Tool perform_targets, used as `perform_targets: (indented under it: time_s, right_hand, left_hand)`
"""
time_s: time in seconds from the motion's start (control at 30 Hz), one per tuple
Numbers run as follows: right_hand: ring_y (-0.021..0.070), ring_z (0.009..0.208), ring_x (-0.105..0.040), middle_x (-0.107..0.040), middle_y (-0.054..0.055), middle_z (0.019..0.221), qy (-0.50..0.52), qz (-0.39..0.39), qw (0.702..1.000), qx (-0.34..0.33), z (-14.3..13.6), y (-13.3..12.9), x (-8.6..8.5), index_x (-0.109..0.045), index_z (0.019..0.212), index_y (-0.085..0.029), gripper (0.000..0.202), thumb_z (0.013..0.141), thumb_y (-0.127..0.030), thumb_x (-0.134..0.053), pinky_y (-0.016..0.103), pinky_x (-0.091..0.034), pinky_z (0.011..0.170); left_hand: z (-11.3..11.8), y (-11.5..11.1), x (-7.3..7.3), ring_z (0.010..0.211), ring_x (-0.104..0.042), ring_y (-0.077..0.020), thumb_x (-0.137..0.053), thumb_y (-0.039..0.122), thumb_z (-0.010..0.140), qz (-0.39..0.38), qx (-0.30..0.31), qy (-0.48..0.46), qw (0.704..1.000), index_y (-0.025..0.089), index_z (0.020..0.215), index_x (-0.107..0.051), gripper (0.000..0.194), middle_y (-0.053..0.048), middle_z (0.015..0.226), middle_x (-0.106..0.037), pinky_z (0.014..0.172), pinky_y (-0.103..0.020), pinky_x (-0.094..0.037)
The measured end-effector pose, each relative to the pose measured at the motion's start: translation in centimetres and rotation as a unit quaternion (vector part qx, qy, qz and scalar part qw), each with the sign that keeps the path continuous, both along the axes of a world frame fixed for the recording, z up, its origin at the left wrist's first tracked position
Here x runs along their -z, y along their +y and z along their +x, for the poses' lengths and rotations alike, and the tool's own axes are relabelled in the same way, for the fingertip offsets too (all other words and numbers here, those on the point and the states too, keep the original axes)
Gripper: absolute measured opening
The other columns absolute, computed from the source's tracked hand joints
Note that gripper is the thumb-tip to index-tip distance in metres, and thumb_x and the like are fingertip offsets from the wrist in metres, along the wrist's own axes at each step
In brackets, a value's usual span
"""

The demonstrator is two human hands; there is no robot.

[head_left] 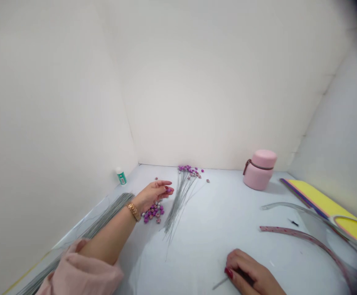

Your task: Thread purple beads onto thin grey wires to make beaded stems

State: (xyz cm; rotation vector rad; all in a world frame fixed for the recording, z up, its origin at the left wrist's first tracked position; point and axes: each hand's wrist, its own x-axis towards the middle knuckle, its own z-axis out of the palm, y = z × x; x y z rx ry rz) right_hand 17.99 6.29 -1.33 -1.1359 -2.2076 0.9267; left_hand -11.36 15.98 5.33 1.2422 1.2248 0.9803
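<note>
My left hand (153,193) reaches out above a small pile of purple, pink and silver beads (154,212). Between its thumb and a finger it pinches a purple bead (169,190). Low in the view, my right hand (252,270) is closed on a thin grey wire (220,283), whose end sticks out to the left. The rest of that wire is hidden by the fingers. Just right of the bead pile lies a bunch of wires (180,200) with purple and pinkish beads (190,169) at their far ends.
A long bundle of bare wires (104,219) runs along the left edge. A small white and green bottle (121,177) stands at the back left, a pink flask (260,170) at the back right. Yellow sheets (322,196), a pinkish strip (301,233) and a clear tube (289,205) lie right.
</note>
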Motion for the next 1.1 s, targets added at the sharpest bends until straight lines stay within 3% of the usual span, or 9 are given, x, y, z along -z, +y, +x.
perform_targets:
  time_s: [0.17, 0.27, 0.33, 0.5, 0.63, 0.83, 0.97, 1.1]
  right_hand:
    - [0.0146, 0.065, -0.048, -0.048, 0.001, 0.069, 0.018, 0.013, 1.000, 0.013, -0.2, -0.6, -0.6, -0.043, 0.066, -0.020, 0.023, 0.086, -0.028, -0.035, 0.026, -0.038, 0.061]
    - [0.0145, 0.065, -0.048, -0.048, 0.000, 0.069, 0.026, 0.015, 0.999, 0.024, -0.3, -1.0, -1.1, -0.043, 0.066, -0.020, 0.020, 0.084, -0.026, -0.037, 0.026, -0.038, 0.060]
    - [0.0147, 0.065, -0.048, -0.049, 0.000, 0.069, 0.029, 0.021, 0.999, 0.028, -0.3, -1.2, -1.5, -0.045, 0.066, -0.020, 0.019, 0.084, -0.025, -0.038, 0.027, -0.038, 0.060]
    - [0.0139, 0.065, -0.048, -0.049, -0.001, 0.070, 0.033, 0.035, 0.998, 0.033, -0.4, -1.4, -1.7, -0.048, 0.068, -0.020, 0.018, 0.083, -0.023, -0.039, 0.026, -0.038, 0.061]
    - [0.0140, 0.065, -0.048, -0.050, -0.001, 0.070, 0.032, 0.035, 0.998, 0.034, -0.4, -1.5, -1.8, -0.050, 0.069, -0.020, 0.017, 0.083, -0.022, -0.040, 0.026, -0.038, 0.061]
    - [0.0137, 0.067, -0.049, -0.050, -0.001, 0.072, 0.034, 0.034, 0.998, 0.028, -0.3, -1.5, -1.8, -0.051, 0.069, -0.020, 0.016, 0.082, -0.020, -0.041, 0.026, -0.037, 0.062]
    - [0.0137, 0.067, -0.048, -0.050, -0.001, 0.072, 0.031, 0.035, 0.998, 0.029, -0.3, -1.5, -1.8, -0.051, 0.069, -0.020, 0.016, 0.082, -0.019, -0.041, 0.026, -0.038, 0.063]
    - [0.0142, 0.066, -0.049, -0.051, 0.000, 0.072, 0.027, 0.034, 0.999, 0.027, -0.3, -1.5, -1.7, -0.050, 0.069, -0.020, 0.016, 0.082, -0.021, -0.040, 0.027, -0.038, 0.062]
  left_hand:
    - [3.3, -5.9, -1.6, 0.091, -0.058, -0.0162, -0.060, 0.020, 0.072, 0.025, 0.046, -0.031, 0.998, 0.016, 0.102, -0.055, 0.030, -0.008, 0.099, -0.064, 0.083, -0.031, -0.043]
    - [4.8, -8.5, -1.4, 0.092, -0.058, -0.0166, -0.060, 0.019, 0.072, 0.047, 0.087, -0.054, 0.994, 0.016, 0.101, -0.055, 0.029, -0.008, 0.099, -0.064, 0.085, -0.032, -0.043]
    - [5.6, -9.5, -0.8, 0.091, -0.058, -0.0171, -0.058, 0.020, 0.073, 0.071, 0.107, -0.022, 0.991, 0.016, 0.102, -0.054, 0.029, -0.009, 0.099, -0.063, 0.082, -0.032, -0.045]
    - [7.0, -10.6, 1.8, 0.079, -0.061, -0.0158, -0.050, 0.016, 0.075, 0.113, 0.086, 0.116, 0.983, 0.016, 0.098, -0.056, 0.024, -0.007, 0.088, -0.065, 0.072, -0.029, -0.048]
    - [7.6, -11.3, 3.3, 0.080, -0.060, -0.0166, -0.048, 0.012, 0.073, 0.136, 0.079, 0.177, 0.972, 0.021, 0.092, -0.063, 0.026, -0.002, 0.084, -0.068, 0.077, -0.030, -0.043]
    - [7.6, -11.7, 3.9, 0.081, -0.061, -0.0151, -0.043, 0.017, 0.077, 0.143, 0.079, 0.211, 0.964, 0.021, 0.097, -0.062, 0.028, -0.002, 0.089, -0.069, 0.076, -0.026, -0.044]
    - [7.3, -11.5, 4.4, 0.069, -0.062, -0.0122, -0.038, 0.018, 0.080, 0.139, 0.071, 0.215, 0.964, 0.020, 0.101, -0.059, 0.030, -0.002, 0.090, -0.068, 0.069, -0.024, -0.047]
    - [6.7, -11.5, 4.8, 0.077, -0.060, -0.0126, -0.036, 0.020, 0.081, 0.150, 0.025, 0.234, 0.960, 0.019, 0.102, -0.058, 0.030, -0.002, 0.092, -0.067, 0.072, -0.022, -0.045]
